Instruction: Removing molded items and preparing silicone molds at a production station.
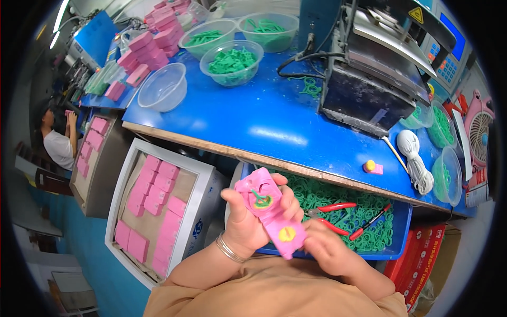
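A hinged-looking pink block mould rests in my left hand, its fingers wrapped round the far side and the thumb along the near edge. In the upper half sits a green moulded piece with a thin stem; a round yellow insert shows in the lower half. My right hand has its fingers curled against the lower right corner of the mould, slightly blurred. Below the hands is a blue tray full of green loop-shaped pieces, with red-handled pliers and a red-and-black pen on top.
A blue worktable carries clear bowls of green pieces, an empty bowl, stacked pink blocks, a press machine, a white cord bundle and a small pink-yellow part. At left stands a box of pink blocks; a co-worker is beyond.
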Tool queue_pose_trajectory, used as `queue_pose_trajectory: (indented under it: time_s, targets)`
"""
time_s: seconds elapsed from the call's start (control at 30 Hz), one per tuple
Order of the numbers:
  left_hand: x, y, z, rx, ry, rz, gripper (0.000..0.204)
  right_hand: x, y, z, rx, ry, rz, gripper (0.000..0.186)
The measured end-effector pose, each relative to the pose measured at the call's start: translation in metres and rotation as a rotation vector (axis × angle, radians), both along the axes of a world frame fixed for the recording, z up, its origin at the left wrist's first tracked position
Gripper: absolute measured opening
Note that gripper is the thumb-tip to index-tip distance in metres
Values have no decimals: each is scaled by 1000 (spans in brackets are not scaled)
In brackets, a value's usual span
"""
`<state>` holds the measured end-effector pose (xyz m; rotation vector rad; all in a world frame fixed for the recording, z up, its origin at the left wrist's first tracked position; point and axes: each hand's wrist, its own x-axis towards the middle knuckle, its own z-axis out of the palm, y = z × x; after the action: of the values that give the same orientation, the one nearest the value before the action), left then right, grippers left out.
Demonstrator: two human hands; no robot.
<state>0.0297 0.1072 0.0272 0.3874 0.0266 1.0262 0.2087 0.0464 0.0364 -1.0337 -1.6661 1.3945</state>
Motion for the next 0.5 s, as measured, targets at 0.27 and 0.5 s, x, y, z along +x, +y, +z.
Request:
queue_pose_trajectory:
  time_s: [0.27,0.5]
  targets:
    - [-4,-8,20,-171,126,-55,68,-14,-3,7,-138,-328,17,28]
    - [-8,-7,20,-282,141,-50,54,-14,13,14,472,-420,40,41]
